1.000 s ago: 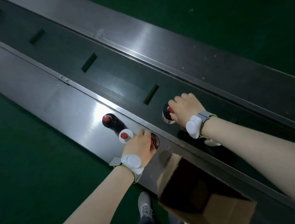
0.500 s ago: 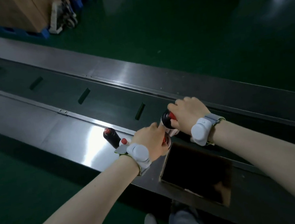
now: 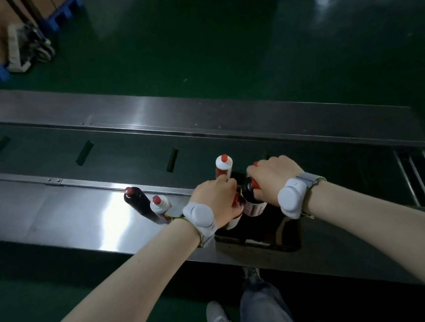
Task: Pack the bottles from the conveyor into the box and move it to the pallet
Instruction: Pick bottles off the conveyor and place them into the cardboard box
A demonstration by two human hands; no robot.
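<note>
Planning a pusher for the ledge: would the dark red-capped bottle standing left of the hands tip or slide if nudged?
Likely tips before it slides: the dark bottle is tall and narrow and stands upright. The steel ledge looks polished, so a low push might slide it instead. A white bottle stands close on its right, so a nudge that way could knock both.

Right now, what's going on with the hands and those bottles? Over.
Left hand and right hand each grip bottles over the open box. Two bottles wait on the steel ledge. Nothing blocking.
</note>
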